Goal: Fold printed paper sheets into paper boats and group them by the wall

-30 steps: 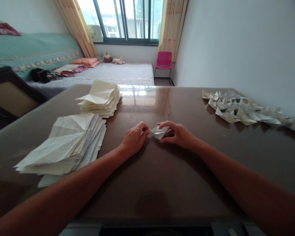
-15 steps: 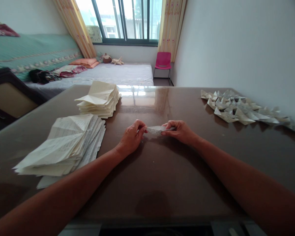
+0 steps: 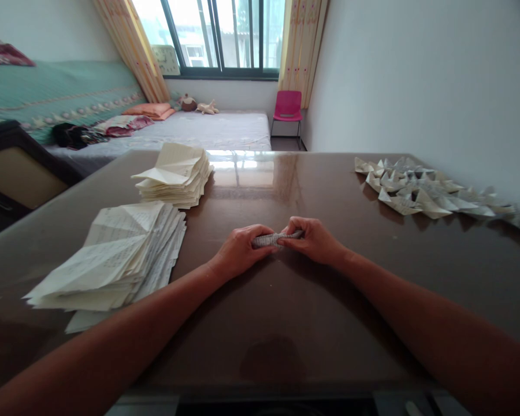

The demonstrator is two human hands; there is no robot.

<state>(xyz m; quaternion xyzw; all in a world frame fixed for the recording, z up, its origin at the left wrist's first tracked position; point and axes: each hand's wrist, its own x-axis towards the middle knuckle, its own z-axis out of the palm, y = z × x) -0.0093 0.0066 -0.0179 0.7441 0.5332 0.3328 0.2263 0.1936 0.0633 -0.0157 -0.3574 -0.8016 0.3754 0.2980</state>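
Observation:
Between my two hands, just above the brown tabletop (image 3: 273,323), is a small folded paper (image 3: 266,240) covered in writing. My left hand (image 3: 241,247) grips its left end, the thumb along the near side and the fingers behind. At the other end my right hand (image 3: 309,238) pinches it between thumb and fingers. Parts of the paper are covered by the fingers, so its full shape is hidden. To the left of my left hand lies a stack of creased, written-on sheets (image 3: 108,248), close to my left forearm.
Behind that stack sits a second pile of creased cream paper (image 3: 173,176). Several folded paper boats (image 3: 433,193) are grouped at the table's far right, near the white wall (image 3: 416,75). Beyond the table are a bed (image 3: 225,130) and a pink chair (image 3: 287,107).
My left hand has shifted slightly right and nearer to me, from a pinch at the paper's tip to a fuller grip around its end. My hands are closer together.

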